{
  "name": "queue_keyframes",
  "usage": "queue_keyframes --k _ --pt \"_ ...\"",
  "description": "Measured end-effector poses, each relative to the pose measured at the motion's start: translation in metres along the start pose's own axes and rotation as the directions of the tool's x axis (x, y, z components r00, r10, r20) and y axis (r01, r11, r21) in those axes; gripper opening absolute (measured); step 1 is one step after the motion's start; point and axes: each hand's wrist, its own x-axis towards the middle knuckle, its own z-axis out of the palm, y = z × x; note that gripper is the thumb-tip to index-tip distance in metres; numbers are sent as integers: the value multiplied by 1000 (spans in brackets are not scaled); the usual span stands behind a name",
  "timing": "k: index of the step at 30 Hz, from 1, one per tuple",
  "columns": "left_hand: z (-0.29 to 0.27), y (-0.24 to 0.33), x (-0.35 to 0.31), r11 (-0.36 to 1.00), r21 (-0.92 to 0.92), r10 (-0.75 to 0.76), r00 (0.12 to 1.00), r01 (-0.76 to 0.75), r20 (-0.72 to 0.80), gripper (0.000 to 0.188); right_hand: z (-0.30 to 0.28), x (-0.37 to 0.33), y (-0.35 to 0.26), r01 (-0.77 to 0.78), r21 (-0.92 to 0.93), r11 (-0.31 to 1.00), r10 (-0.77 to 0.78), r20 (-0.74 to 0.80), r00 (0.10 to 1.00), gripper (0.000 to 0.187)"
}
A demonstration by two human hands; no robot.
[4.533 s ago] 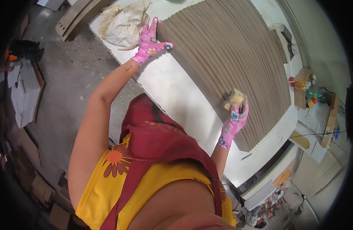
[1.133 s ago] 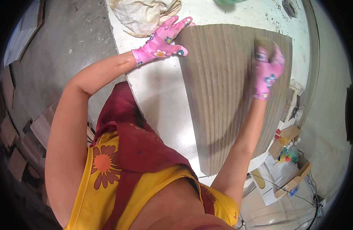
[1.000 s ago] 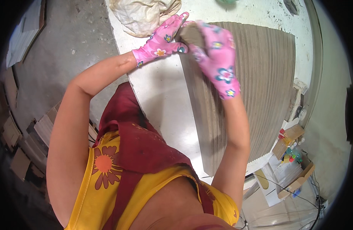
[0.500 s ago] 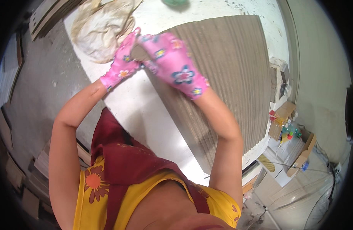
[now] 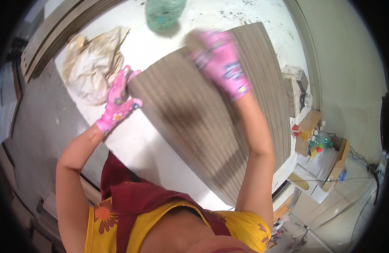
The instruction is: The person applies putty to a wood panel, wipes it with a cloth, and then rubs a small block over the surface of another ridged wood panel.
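A wide brown block of long, narrow ridges point(image 5: 211, 126) lies slantwise on the white table; whether it is one ribbed panel or many strips side by side I cannot tell. My right hand point(image 5: 226, 65), in a pink flowered glove, is over its far part, smeared by motion. A blurred tan pad-like piece point(image 5: 194, 40) shows at those fingers, its exact kind unclear. My left hand point(image 5: 118, 101), gloved alike, rests by the block's left corner with fingers apart, thumb toward the edge and nothing in it.
A stained cream cloth point(image 5: 93, 67) lies left of my left hand. Beyond the block stands a translucent green container point(image 5: 165, 14). Long boards point(image 5: 55, 38) are stacked at the far left. Off to the right are bottles point(image 5: 319, 139) and a cardboard box point(image 5: 338, 164).
My hands have parted: the right has swept to the right with the tan piece, over the block's far part. My left hand has moved down toward me and opened beside the corner.
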Motion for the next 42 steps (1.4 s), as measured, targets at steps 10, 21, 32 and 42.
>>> queue_keyframes --k 10,21,32,42 --pt "3 -2 7 999 -46 12 998 -9 57 106 -27 -40 228 -584 -372 722 521 -263 812 43" --pt "-1 2 4 999 32 -26 998 24 62 106 -22 -11 144 -374 -111 921 370 -62 927 34" --pt "2 -2 -1 989 -127 -66 996 73 59 109 -8 -14 154 -409 -99 907 406 -54 913 50" --pt "6 9 2 974 -171 -137 988 148 74 112 -8 -29 203 -774 -253 580 683 -366 632 49"
